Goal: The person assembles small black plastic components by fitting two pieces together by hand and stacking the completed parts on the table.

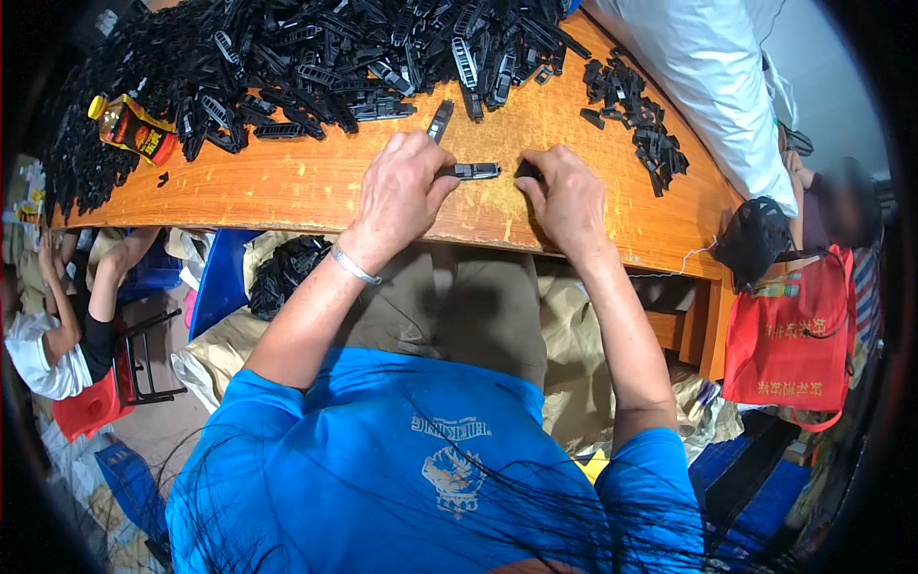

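My left hand (406,187) is closed on a narrow black plastic part (476,171), which points to the right just above the wood. Facing it, my right hand (571,199) pinches a small black plastic piece (527,169), mostly covered by the fingers. A gap separates the two parts. Just beyond my left fingers lies another long black plastic part (441,121). A great heap of similar black parts (316,72) covers the far side of the table (316,196). Smaller black pieces (626,100) form a loose pile to the right.
A bottle (139,129) with a yellow cap lies at the left by the heap. A white sack (693,77) leans along the table's right edge, with a black bag (755,239) and red bag (789,344) below. Another person (57,330) sits at the far left.
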`<state>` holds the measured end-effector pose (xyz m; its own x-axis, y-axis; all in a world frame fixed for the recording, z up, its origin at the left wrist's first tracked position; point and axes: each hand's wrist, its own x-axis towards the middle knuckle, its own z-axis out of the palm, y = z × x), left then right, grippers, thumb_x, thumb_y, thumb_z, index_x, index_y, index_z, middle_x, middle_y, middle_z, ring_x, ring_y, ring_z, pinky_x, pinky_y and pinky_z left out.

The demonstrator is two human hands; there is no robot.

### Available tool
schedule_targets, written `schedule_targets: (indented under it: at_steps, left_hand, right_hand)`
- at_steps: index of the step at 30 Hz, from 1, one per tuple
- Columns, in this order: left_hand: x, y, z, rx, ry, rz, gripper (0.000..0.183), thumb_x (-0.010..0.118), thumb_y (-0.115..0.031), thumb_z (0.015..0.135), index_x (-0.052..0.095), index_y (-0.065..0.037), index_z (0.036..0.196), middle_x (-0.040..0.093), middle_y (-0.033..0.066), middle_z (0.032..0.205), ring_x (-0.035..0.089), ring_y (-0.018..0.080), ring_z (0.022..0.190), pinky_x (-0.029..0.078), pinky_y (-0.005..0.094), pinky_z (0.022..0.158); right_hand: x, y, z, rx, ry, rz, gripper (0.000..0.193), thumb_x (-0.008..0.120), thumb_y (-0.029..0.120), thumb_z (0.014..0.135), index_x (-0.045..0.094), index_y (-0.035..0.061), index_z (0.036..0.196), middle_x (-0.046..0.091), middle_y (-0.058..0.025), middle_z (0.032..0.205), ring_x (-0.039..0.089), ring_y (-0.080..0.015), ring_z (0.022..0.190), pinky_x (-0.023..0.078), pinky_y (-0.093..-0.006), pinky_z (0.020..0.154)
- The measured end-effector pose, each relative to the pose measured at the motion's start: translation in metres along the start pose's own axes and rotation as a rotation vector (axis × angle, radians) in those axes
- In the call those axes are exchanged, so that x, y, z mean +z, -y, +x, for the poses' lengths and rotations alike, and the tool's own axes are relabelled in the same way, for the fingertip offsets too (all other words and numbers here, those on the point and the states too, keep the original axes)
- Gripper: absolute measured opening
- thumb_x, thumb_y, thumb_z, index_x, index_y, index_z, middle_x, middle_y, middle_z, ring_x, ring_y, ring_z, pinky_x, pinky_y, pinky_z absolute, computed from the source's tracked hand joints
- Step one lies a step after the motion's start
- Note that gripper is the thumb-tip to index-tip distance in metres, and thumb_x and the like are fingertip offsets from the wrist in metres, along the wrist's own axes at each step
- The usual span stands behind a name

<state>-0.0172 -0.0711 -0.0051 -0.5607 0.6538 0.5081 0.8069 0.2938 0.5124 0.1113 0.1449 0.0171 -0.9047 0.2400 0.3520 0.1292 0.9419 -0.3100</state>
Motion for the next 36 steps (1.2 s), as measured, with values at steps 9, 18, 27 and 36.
schedule_targets:
  at_steps: [9,18,27,36]
  left_hand:
    - [0.0,-0.002,0.0,0.001,0.009,0.004,0.02,0.085,-0.008,0.081,0.075,-0.005,0.099,0.066,0.0101,0.097,0.064,0.0338,0.097,0.053,0.0438,0.083]
    - [0.0,0.0,0.001,-0.028,0.008,-0.027,0.019,0.084,-0.007,0.083,0.074,-0.004,0.098,0.065,0.0101,0.096,0.064,0.0336,0.096,0.053,0.0439,0.083]
    - [-0.001,0.003,-0.001,-0.013,-0.017,-0.022,0.017,0.082,-0.006,0.084,0.073,-0.003,0.097,0.065,0.0121,0.095,0.065,0.0357,0.095,0.054,0.0441,0.08]
    - [-0.158,0.042,-0.071,-0.36,0.263,0.071,0.024,0.069,0.007,0.087,0.075,0.0,0.109,0.072,0.0154,0.106,0.07,0.0342,0.104,0.057,0.0419,0.091]
  right_hand:
    - [0.005,0.019,0.022,-0.272,0.058,0.155,0.026,0.085,0.011,0.081,0.077,0.0061,0.105,0.068,-0.0114,0.098,0.068,-0.0342,0.099,0.057,-0.0444,0.083]
    - [-0.004,0.007,0.035,-0.212,0.211,0.152,0.021,0.083,0.016,0.084,0.079,0.0073,0.102,0.067,-0.0108,0.093,0.071,-0.0356,0.089,0.057,-0.047,0.077]
    - [0.021,0.026,0.052,-0.425,0.237,0.108,0.014,0.079,0.016,0.087,0.075,0.0038,0.092,0.067,-0.0135,0.092,0.071,-0.0392,0.081,0.057,-0.0493,0.071]
    - [0.01,-0.016,0.028,-0.179,-0.035,0.278,0.023,0.079,0.021,0.092,0.079,0.0107,0.112,0.073,-0.0118,0.113,0.074,-0.0347,0.097,0.061,-0.0439,0.084]
